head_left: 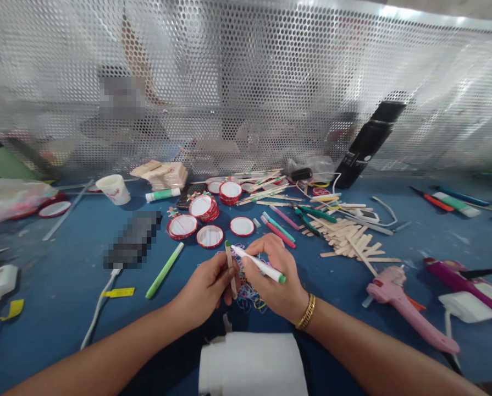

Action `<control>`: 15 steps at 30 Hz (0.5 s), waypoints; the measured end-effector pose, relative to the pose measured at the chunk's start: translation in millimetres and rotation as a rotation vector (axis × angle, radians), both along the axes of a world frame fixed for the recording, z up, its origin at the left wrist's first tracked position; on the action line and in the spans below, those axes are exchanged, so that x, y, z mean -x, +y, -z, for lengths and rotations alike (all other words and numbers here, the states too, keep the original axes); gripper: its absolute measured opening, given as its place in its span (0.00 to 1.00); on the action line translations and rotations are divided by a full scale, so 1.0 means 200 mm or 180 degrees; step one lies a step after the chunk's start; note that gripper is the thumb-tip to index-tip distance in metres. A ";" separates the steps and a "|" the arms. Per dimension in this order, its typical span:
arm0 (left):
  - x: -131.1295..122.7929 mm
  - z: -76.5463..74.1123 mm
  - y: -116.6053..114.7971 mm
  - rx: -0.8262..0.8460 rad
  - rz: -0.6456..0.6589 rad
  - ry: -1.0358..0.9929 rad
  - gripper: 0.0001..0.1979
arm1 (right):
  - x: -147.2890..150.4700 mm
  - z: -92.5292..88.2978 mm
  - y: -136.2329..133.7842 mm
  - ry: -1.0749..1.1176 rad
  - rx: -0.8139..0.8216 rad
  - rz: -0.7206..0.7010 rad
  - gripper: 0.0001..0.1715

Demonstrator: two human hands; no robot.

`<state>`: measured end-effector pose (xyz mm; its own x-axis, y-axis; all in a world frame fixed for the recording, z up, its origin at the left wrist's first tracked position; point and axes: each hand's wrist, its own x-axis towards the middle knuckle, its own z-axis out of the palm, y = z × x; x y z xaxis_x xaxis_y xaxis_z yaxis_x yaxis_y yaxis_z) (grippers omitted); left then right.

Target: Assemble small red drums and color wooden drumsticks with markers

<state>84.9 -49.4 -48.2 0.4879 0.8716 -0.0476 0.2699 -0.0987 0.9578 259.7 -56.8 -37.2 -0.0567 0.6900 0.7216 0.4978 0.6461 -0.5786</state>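
My left hand [213, 280] is closed on a wooden craft stick [231, 275], which stands nearly upright with a green-coloured top end. In my right hand [276, 269] I grip a white felt-tip marker [262, 267] with a green end, its tip right by the stick's green end. I cannot tell whether tip and stick touch. Under and behind both hands lies a tangle of colourful thin bands [252, 300]. A light green marker cap or pen [164, 270] lies left of my left hand. Past my hands sit red-rimmed white discs [210, 236], some stacked.
A pile of loose craft sticks [355, 239], pliers [307, 220] and a pink glue gun [410, 308] lie on the right. A phone [132, 242] on a cable and a paper cup [114, 189] are at left. A black bottle [369, 146] leans against the perforated metal screen [246, 82].
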 end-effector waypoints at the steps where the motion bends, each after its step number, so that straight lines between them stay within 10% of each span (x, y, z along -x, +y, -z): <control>1: 0.00 0.00 0.00 0.0002 0.0002 -0.0004 0.15 | 0.00 0.00 0.00 0.0007 0.0001 0.0045 0.04; 15: 0.01 0.01 0.00 -0.0013 0.0011 -0.0006 0.15 | 0.01 0.00 -0.01 -0.0011 -0.0057 -0.0067 0.04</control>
